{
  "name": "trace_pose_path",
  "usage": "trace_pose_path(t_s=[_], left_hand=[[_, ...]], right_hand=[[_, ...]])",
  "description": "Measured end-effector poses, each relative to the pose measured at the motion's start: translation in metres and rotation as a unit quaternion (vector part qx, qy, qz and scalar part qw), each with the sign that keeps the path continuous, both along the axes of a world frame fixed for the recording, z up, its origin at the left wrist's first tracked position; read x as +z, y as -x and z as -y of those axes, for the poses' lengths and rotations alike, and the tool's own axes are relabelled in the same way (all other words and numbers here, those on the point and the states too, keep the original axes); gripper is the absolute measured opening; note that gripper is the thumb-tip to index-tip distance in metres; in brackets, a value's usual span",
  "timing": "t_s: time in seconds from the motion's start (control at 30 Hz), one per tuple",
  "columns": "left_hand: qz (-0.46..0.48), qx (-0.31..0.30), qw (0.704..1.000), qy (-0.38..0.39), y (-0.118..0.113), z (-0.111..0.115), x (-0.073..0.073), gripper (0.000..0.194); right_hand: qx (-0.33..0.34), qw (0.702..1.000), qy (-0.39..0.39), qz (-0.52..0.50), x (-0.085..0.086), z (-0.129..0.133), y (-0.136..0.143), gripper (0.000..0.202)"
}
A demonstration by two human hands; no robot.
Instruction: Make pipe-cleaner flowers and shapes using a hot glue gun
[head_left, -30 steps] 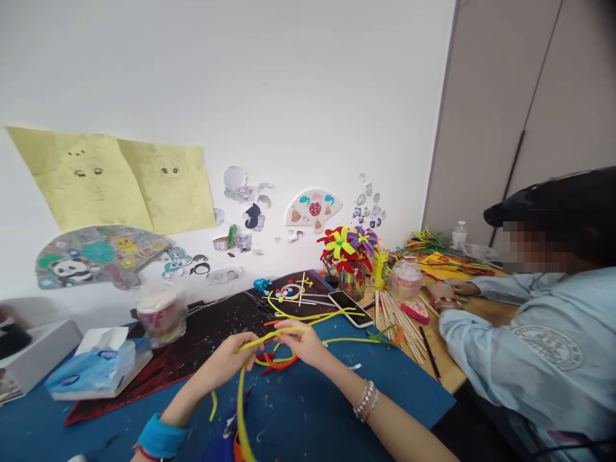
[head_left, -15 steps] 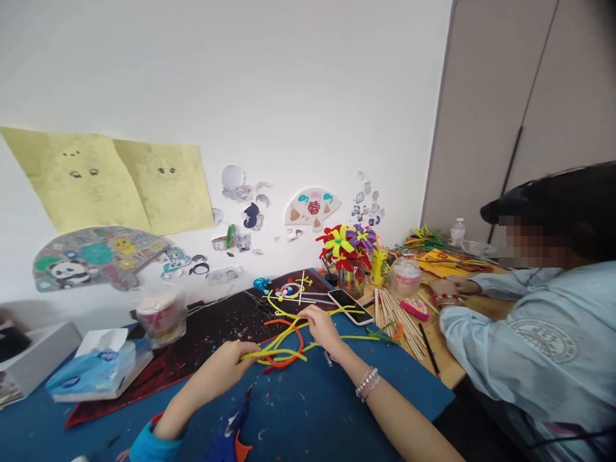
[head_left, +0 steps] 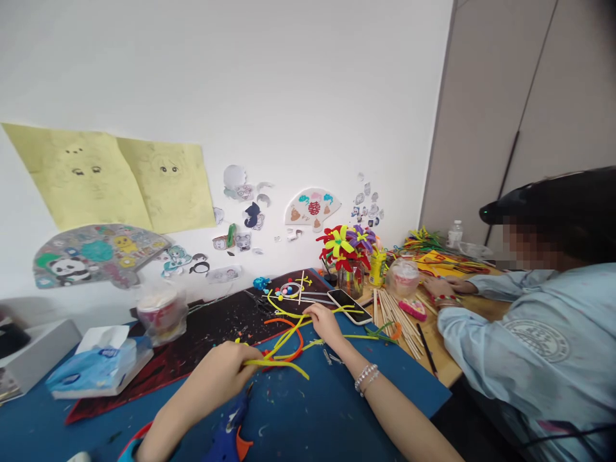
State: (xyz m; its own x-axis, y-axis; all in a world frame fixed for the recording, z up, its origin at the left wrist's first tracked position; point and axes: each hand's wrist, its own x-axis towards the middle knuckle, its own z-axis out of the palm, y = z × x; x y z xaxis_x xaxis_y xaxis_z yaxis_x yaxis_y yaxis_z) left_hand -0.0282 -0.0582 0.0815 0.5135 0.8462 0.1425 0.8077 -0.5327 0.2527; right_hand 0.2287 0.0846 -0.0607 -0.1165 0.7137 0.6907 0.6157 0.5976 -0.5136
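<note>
Yellow pipe cleaners (head_left: 287,335) stretch in a crossing bunch between my two hands over the blue mat (head_left: 308,417). My left hand (head_left: 233,366) is closed round their near end, and a loose tip sticks out to its right. Farther back, my right hand (head_left: 320,319) pinches the bunch where the strands cross. An orange pipe cleaner (head_left: 299,333) curves on the mat beneath the yellow ones. Below my left hand lies a blue glue gun (head_left: 231,427) with an orange trigger. Small metal clips (head_left: 328,357) lie by my right wrist.
A phone (head_left: 350,305) and a jar of pipe-cleaner flowers (head_left: 349,256) stand beyond my right hand. Wooden sticks (head_left: 397,321) spread to the right, near a co-worker's hands (head_left: 440,287). On the left are a tissue pack (head_left: 99,362) and a wrapped cup (head_left: 161,314).
My left hand has shifted slightly right and nearer me, swinging the tip of the yellow pipe cleaner downward. My right hand stays almost in place.
</note>
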Motion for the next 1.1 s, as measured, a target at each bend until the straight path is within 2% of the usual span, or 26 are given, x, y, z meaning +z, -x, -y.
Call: trace_pose_path(t_s=[0.17, 0.3, 0.43, 0.57, 0.7, 0.97, 1.1], left_hand=[[0.039, 0.039, 0.998, -0.01, 0.002, -0.003, 0.005, 0.025], [-0.003, 0.07, 0.998, 0.005, 0.003, -0.005, 0.001, 0.028], [-0.093, 0.164, 0.982, -0.014, 0.008, -0.012, -0.006, 0.027], [-0.122, 0.237, 0.964, -0.004, 0.015, -0.024, -0.012, 0.03], [-0.138, 0.255, 0.957, -0.001, 0.021, -0.034, -0.02, 0.032], [-0.212, 0.288, 0.933, -0.046, 0.034, -0.046, -0.04, 0.033], [-0.166, 0.24, 0.956, 0.01, 0.038, -0.048, -0.037, 0.03]], right_hand=[[0.003, 1.0, 0.003, 0.009, -0.003, -0.001, 0.002, 0.028], [0.005, 1.0, 0.008, 0.011, -0.005, -0.002, 0.003, 0.028], [0.0, 1.0, 0.011, 0.008, -0.005, -0.002, 0.001, 0.027], [-0.006, 1.0, 0.01, 0.006, -0.004, -0.002, 0.0, 0.028], [-0.008, 1.0, 0.01, 0.005, -0.005, -0.004, -0.002, 0.028], [0.009, 1.0, 0.022, 0.007, -0.008, -0.004, 0.003, 0.026], [0.0, 1.0, 0.029, -0.005, -0.01, -0.009, -0.001, 0.027]])
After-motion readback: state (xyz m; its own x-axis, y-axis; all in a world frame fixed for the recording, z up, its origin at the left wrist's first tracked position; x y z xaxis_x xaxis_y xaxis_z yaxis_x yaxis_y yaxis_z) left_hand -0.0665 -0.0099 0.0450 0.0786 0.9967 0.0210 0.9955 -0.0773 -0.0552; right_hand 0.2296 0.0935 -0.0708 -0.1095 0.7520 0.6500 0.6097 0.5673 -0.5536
